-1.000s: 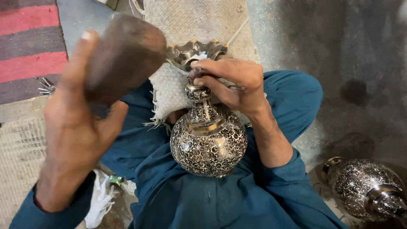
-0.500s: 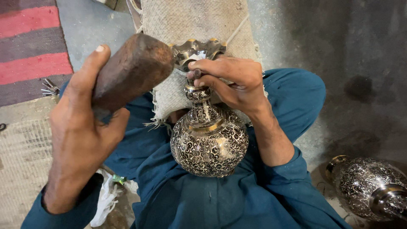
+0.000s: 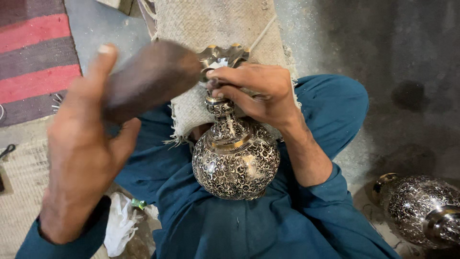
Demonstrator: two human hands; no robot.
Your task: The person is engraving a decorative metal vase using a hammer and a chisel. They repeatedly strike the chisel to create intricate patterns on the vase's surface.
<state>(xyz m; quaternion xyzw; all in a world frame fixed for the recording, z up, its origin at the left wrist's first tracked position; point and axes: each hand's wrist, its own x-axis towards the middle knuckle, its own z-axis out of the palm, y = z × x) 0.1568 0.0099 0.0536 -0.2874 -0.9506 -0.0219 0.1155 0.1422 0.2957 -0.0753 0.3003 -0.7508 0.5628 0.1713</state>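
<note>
Head view. The left hand (image 3: 84,153) is wrapped tight round a brown wooden mallet (image 3: 148,79), thumb laid along its back; the mallet's head is blurred with motion and sits at about nine o'clock from the scalloped mouth of the vase (image 3: 235,165). The right hand (image 3: 261,91) is closed over the vase's neck; something thin may be pinched between its fingers, but I cannot tell whether it is a punch or only the rim. The vase lies in the lap, round belly toward the person and mouth pointing to twelve o'clock, propped against a folded burlap pad (image 3: 211,29).

To do this well, I judge the blows should stay short and square, with the right hand steadying the neck firmly against the pad so the vase cannot roll. The fingers sit close to the striking point, so a glancing hit is the main risk.

The person sits on a grey concrete floor (image 3: 407,57) in blue clothes. A red and grey striped rug (image 3: 33,52) lies at ten o'clock, a woven mat (image 3: 19,201) at eight, a crumpled white bag (image 3: 120,223) at seven, and a second vase (image 3: 421,208) at four o'clock, well apart.
</note>
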